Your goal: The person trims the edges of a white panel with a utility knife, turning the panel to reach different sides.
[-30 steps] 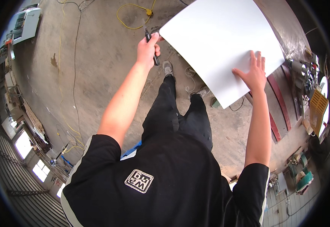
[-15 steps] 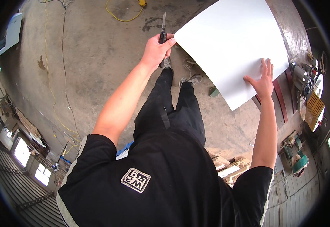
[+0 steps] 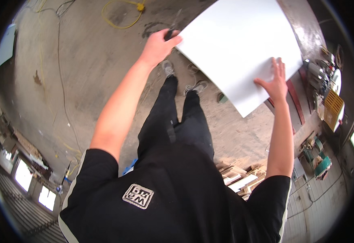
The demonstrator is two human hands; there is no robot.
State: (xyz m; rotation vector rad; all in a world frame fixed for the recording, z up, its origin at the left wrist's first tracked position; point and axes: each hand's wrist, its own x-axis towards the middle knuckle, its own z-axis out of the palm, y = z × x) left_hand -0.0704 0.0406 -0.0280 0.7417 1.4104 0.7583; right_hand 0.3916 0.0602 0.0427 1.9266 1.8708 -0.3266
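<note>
A large white sheet [image 3: 235,44] lies ahead of me to the right, on top of a support with dark red strips. My right hand [image 3: 275,86] rests on the sheet's near right part, fingers stretched out and thumb spread. At the sheet's left corner my left hand [image 3: 159,46] is closed around a black utility knife [image 3: 169,34]. The knife's thin blade sticks out past the fist, pointing away from me and slightly right. My left fingertips are next to the sheet's edge; whether they also pinch it I cannot tell.
Beyond the sheet's right side stands a machine [image 3: 316,73] with a yellow slatted part [image 3: 333,106]. Wood offcuts [image 3: 241,178] are piled near my right side. A yellow cable [image 3: 120,27] loops on the concrete floor [image 3: 96,60]. Green equipment [image 3: 321,166] sits at the lower right.
The whole view has shifted slightly, moving the scene left. My left hand has turned a little, tilting the knife to the right. My right hand stays flat on the sheet.
</note>
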